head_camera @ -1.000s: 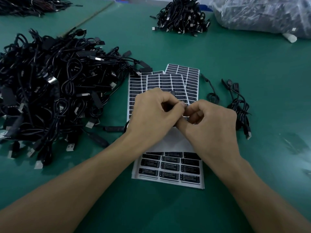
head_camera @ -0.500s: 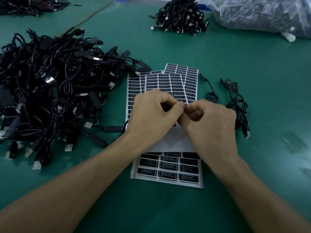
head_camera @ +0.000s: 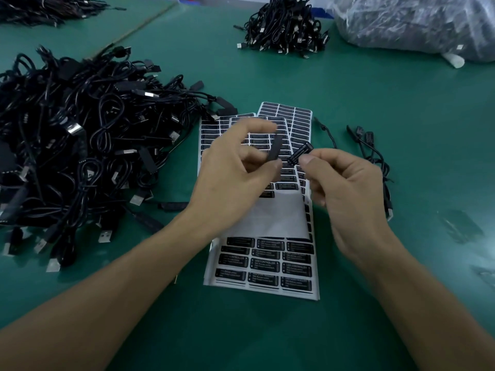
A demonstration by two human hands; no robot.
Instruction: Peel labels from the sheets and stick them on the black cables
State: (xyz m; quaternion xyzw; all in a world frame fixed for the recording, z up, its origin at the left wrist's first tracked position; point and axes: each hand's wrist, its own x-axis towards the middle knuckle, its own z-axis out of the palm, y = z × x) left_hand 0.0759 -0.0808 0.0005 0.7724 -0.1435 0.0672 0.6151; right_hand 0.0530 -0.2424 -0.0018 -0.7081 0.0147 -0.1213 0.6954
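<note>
My left hand pinches the small black controller block of a cable, held upright above the label sheets. My right hand pinches a peeled black label with white print, a short gap to the right of the block. Beneath both hands lie overlapping label sheets; the nearest one shows a bare white band where labels are gone. The cable's cord is hidden behind my left hand.
A big tangled pile of black cables fills the left of the green table. Two loose cables lie right of the sheets. A smaller cable pile and a clear plastic bag sit at the back.
My hands were pressed together over the sheets; now they have drawn apart, the left raising the controller block, the right holding a label free of the sheet.
</note>
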